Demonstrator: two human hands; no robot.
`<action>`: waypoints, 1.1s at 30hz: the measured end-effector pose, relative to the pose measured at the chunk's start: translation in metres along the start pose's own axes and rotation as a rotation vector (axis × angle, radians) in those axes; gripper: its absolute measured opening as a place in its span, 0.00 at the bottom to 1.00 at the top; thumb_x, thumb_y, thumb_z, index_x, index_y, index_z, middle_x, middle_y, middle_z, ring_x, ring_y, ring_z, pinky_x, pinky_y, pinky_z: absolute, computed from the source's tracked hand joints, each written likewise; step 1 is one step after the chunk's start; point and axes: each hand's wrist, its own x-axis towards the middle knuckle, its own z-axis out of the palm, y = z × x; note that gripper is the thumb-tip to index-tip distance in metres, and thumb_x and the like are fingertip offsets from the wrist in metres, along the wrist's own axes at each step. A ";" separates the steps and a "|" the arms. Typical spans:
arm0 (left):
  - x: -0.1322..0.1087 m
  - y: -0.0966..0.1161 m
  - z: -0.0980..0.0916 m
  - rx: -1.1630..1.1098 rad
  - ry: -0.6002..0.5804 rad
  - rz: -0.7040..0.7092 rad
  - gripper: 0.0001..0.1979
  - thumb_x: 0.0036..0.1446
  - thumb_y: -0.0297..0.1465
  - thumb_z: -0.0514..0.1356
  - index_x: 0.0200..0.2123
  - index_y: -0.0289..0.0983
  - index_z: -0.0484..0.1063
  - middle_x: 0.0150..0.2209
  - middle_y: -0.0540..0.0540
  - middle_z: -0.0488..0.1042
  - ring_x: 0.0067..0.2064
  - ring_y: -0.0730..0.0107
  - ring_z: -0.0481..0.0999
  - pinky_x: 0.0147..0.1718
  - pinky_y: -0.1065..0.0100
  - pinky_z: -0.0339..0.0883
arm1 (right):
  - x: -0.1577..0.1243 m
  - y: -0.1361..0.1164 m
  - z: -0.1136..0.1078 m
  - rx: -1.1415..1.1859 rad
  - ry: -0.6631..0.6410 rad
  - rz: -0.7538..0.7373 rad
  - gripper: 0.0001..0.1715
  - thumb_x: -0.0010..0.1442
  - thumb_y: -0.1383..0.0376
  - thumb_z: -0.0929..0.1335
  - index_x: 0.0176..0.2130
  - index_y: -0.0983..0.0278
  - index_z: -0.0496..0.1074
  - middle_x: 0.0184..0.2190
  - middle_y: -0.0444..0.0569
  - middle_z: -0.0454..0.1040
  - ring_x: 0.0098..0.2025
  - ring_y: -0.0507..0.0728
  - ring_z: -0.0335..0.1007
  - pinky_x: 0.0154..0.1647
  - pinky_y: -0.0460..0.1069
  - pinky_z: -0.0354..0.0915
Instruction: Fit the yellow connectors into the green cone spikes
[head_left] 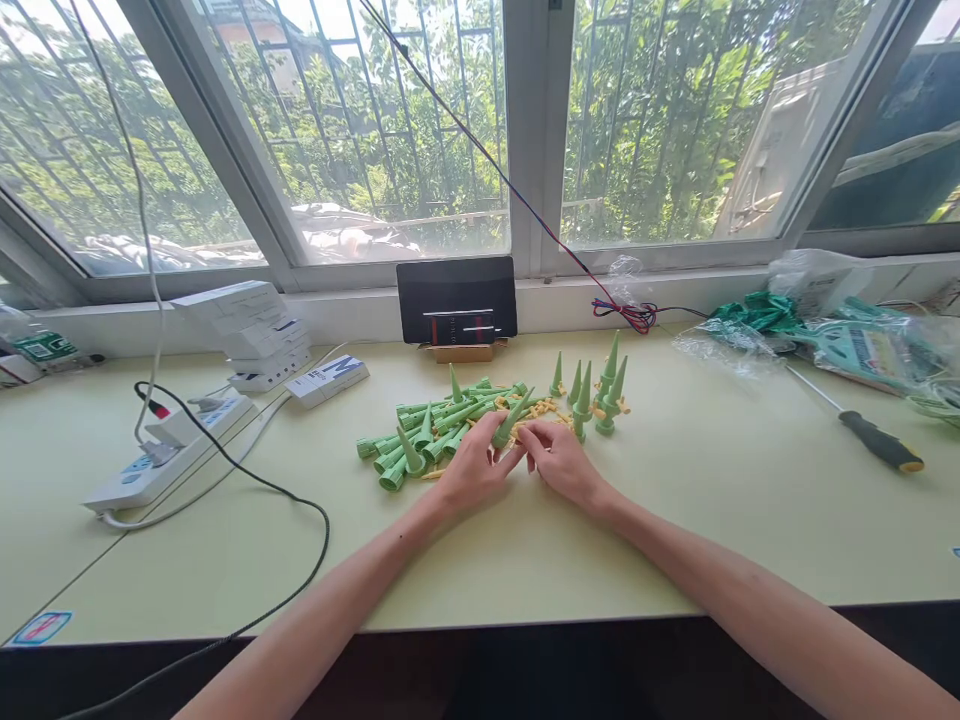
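Note:
A heap of green plastic cone spikes (427,425) lies on the pale table (675,520), mixed with small yellow pieces (541,408). Several more green spikes (600,395) stand upright just right of the heap. My left hand (472,470) grips one green spike (510,420), tip pointing up and away. My right hand (564,462) sits beside it, fingertips pinched together near the base of that spike and the yellow pieces; what it pinches is too small to make out.
A white power strip (169,455) with cables lies at left, next to white boxes (251,330). A black device (456,298) stands at the window sill. A screwdriver (862,430) and plastic bags (840,330) lie at right.

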 end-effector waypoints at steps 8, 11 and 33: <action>0.003 -0.001 -0.005 -0.012 -0.049 0.036 0.17 0.64 0.35 0.55 0.55 0.41 0.67 0.42 0.45 0.67 0.33 0.72 0.69 0.27 0.72 0.67 | 0.000 -0.001 -0.003 -0.096 0.122 -0.019 0.22 0.65 0.50 0.62 0.29 0.61 0.69 0.25 0.48 0.72 0.23 0.54 0.64 0.27 0.51 0.64; 0.003 -0.005 -0.005 -0.001 -0.052 0.038 0.16 0.63 0.33 0.56 0.54 0.41 0.68 0.42 0.46 0.67 0.31 0.74 0.69 0.26 0.72 0.67 | 0.001 -0.002 -0.004 -0.113 0.135 -0.029 0.19 0.65 0.53 0.62 0.29 0.61 0.69 0.24 0.47 0.71 0.23 0.55 0.64 0.27 0.51 0.64; 0.000 -0.006 -0.006 0.090 0.040 0.114 0.08 0.58 0.28 0.61 0.42 0.38 0.76 0.34 0.49 0.67 0.30 0.75 0.68 0.27 0.73 0.67 | 0.004 -0.002 -0.004 0.510 -0.015 0.386 0.21 0.49 0.52 0.74 0.24 0.65 0.67 0.19 0.41 0.67 0.16 0.46 0.60 0.13 0.43 0.55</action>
